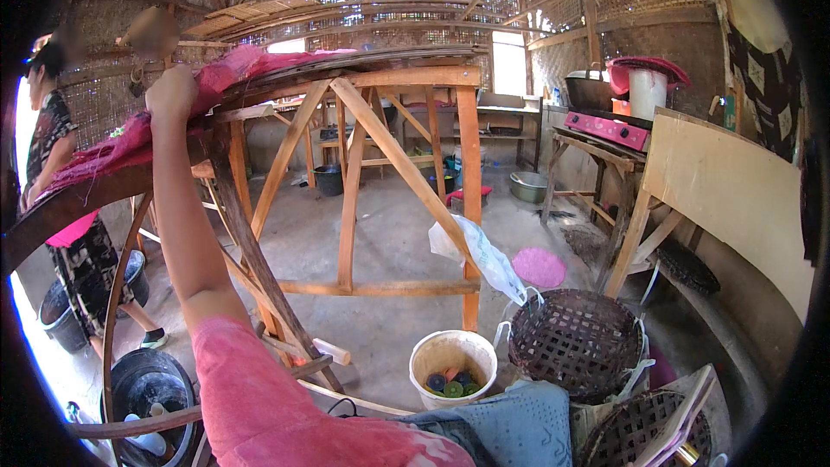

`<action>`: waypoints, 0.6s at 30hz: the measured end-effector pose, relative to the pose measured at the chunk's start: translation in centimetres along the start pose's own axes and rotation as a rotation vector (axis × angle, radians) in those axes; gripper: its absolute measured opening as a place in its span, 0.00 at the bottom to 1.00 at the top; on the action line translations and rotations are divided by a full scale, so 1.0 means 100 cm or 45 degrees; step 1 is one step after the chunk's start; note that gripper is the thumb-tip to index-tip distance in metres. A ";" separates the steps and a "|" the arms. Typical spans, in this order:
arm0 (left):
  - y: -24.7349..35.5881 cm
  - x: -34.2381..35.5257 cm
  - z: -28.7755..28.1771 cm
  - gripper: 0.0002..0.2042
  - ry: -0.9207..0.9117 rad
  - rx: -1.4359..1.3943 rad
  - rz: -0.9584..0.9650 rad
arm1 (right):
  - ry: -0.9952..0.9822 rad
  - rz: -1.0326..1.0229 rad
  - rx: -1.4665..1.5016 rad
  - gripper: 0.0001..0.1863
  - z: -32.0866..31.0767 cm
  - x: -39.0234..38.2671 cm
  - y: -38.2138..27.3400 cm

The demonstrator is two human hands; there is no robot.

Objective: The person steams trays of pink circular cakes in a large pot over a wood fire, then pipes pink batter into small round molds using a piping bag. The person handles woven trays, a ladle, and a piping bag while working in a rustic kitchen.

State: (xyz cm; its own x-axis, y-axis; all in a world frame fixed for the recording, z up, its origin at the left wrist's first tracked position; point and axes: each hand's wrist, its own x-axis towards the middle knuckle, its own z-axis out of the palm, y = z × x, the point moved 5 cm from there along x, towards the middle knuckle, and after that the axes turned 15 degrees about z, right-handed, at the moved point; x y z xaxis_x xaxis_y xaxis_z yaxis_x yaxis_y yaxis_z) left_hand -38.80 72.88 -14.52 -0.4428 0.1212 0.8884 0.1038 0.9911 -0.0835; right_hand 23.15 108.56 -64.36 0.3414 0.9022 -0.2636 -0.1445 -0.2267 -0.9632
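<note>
My left hand is raised at the far left end of a wooden-framed table, its fingers closed in a fist. Directly above the fist is a blurred, brownish rounded shape; whether I grip it cannot be made out. Bunched pink netted cloth lies on the table's top beside the fist, and more of it spreads toward the lower left. A curved dark wooden piece runs beneath that cloth. My right hand is out of view.
Another person stands at the left near dark buckets. A white bucket holding coloured round pieces and a woven basket stand at the lower right. A pink stove with pots sits on a stand behind a pale board.
</note>
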 end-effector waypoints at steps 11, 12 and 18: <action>0.053 0.017 -0.047 0.14 0.835 -0.028 0.211 | -0.120 0.084 0.213 0.18 0.000 0.005 0.002; 0.066 0.023 -0.052 0.14 0.950 -0.027 0.362 | 0.112 -0.033 0.129 0.26 0.001 0.013 0.001; 0.071 0.070 -0.008 0.19 0.604 -0.155 0.280 | 0.005 0.061 0.074 0.26 -0.010 0.034 0.028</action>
State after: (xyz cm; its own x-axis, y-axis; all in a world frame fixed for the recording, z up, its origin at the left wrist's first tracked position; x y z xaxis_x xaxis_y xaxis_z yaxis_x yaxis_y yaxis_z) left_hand -40.46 80.77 -8.51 0.0495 0.2590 0.9646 0.2641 0.9280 -0.2628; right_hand 24.87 110.65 -67.98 0.3361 0.8894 -0.3097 -0.2144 -0.2479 -0.9447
